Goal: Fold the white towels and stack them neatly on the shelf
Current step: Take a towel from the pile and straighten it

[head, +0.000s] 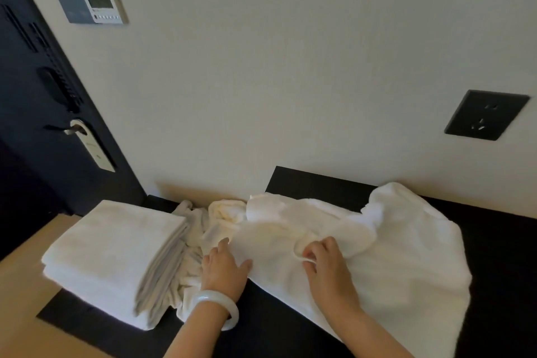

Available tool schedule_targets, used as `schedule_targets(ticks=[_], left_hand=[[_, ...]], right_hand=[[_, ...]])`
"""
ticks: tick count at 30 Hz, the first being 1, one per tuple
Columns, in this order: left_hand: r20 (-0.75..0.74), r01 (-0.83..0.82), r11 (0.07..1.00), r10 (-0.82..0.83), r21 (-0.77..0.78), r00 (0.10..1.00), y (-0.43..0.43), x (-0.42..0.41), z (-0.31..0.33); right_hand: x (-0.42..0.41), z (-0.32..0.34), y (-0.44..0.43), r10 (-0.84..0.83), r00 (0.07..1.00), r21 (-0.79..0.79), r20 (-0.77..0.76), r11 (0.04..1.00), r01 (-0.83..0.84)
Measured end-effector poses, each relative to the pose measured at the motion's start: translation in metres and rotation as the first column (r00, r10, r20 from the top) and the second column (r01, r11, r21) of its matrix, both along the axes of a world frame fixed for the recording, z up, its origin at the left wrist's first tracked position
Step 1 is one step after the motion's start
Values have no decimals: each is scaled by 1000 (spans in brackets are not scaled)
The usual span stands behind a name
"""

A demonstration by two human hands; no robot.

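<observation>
The dark worktop (499, 256) runs along the wall and carries all the linen. Most of its right half is covered by one large white towel (401, 259), lying open and rumpled. Its far edge is bunched and its near edge hangs towards the person, so this piece is judged to be at the very start of its fold, with no clean crease in it yet.

To the left sits the stack of folded towels (116, 256), several layers deep with squared edges, resting partly on the worktop and partly on a tan surface (20, 288). This is the finished part of the job. Whether that spot is the shelf named in the task cannot be told, so the final stacking may remain to be done.

Between the stack and the large white towel lies a crumpled heap of towels (203, 221), touching both, and it is clearly unfolded. At least this heap and the open piece are left, so the task looks roughly midway.

The left hand (225, 266), a pale bangle (216, 306) on its wrist, lies with straight fingers (222, 244) pressing flat on the left edge of the large white towel and holds nothing. The right hand (324, 263) has its fingers (309, 254) curled, pinching a raised fold of the same towel near its middle.
</observation>
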State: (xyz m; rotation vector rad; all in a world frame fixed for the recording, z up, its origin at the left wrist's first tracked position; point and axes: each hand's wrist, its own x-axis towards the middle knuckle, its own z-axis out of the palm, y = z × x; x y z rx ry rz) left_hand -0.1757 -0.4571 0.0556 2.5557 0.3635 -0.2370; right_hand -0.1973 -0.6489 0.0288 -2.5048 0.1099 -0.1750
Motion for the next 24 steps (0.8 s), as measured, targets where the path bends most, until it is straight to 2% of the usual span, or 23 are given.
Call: schedule_targets(ticks=[2,5,8,11,14,17,20,24], left_hand=[[-24,-44,995,42,-94,999,8,6,5],[60,-67,965,84,-254,995,12,14,14],[143,45,913,14,-405,990,-2,18,40],[252,226,770,-88,-597,964,-24,20,73],[297,368,576,-219,-730,930,-36,19,101],[306,452,460,-358,-764,882,-38,16,117],[298,488,412,-445,-769,845,-38,12,125],[282,465,388,-443,-796,851,-39,10,128]], right_hand=[[2,6,0,2,1000,-8,8,1000,-2],[1,23,0,0,999,99,38,995,-4],[-1,56,1,-52,991,262,123,965,18],[-8,95,4,11,967,393,254,913,-114],[-15,119,3,186,950,382,249,883,-273],[-17,123,-9,225,959,332,172,903,-272],[-18,124,-21,224,958,354,180,894,-275],[-22,130,-27,257,944,324,207,892,-314]])
